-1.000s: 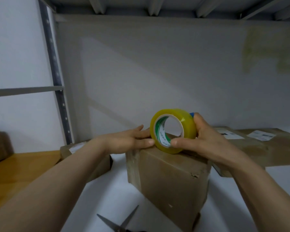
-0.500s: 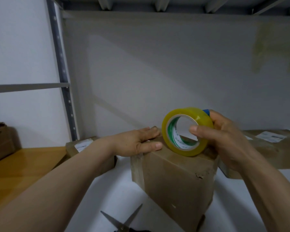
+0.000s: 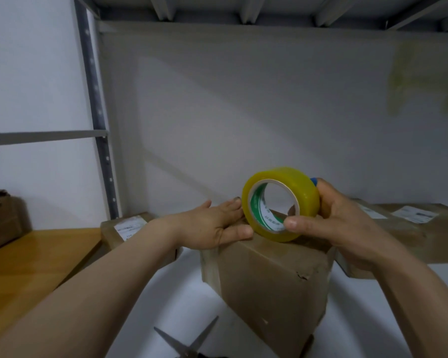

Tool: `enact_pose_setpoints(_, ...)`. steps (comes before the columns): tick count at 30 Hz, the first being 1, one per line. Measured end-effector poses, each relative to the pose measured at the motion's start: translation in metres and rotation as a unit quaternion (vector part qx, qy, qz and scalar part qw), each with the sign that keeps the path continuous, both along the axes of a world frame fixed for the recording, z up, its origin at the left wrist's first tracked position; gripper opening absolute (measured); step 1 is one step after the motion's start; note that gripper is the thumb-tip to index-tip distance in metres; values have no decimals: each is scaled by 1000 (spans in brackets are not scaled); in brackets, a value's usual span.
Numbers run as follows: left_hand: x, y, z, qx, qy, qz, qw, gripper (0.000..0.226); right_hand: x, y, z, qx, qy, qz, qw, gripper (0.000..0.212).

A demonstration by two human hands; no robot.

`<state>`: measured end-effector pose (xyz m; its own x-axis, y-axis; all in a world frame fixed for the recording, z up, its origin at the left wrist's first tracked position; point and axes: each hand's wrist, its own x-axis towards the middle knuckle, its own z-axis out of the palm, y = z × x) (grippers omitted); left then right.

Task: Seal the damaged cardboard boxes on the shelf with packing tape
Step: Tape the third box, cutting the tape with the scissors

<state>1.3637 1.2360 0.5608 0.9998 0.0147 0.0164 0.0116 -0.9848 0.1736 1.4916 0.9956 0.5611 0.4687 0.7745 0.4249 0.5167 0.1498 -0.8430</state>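
A white shelf (image 3: 181, 301) with a grey back wall fills the frame. At lower centre stands a cardboard box (image 3: 269, 285). The left hand (image 3: 210, 226) lies flat on the box's top left edge, fingers straight and pressing, thumb on the front rim. The right hand (image 3: 339, 223) grasps the yellow tape roll (image 3: 290, 177) just above the box top, thumb at the core.

The sealing looks only begun. A glossy band (image 3: 210, 267) runs down the box's left corner, and a strip is probably being drawn across the top. A small tear (image 3: 301, 276) on the front is uncovered. The scissors (image 3: 189, 342) lie open at bottom centre, so no cut is under way. Flat boxes at the right (image 3: 411, 233) and left (image 3: 124, 226) remain, their state unclear.
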Motion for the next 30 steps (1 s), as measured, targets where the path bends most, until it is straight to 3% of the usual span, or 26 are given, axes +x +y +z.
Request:
enact_pose_setpoints(5,4,3,9,-40,4,2,999,61,-1,-4,-1,-3,17,22,1000,59)
enact_pose_setpoints(9,4,-5,12,-14,-14,35,999,73,-6,-4,0,5,0,15,1000,51)
enact_pose_setpoints(15,-5,-26,-1,-78,-23,29,996,60,-11,-4,2,16,-13,12,1000,43)
enact_pose_setpoints(20,-5,-29,4,-69,-9,23,997,56,-11,-7,4,55,31,28,998,44)
enact_pose_setpoints(28,-4,-27,4,-46,6,23,999,66,-17,-15,7,120,116,49,985,22)
enact_pose_setpoints(30,-5,-28,3,-49,-2,20,999,62,-19,-15,9,121,121,48,984,27)
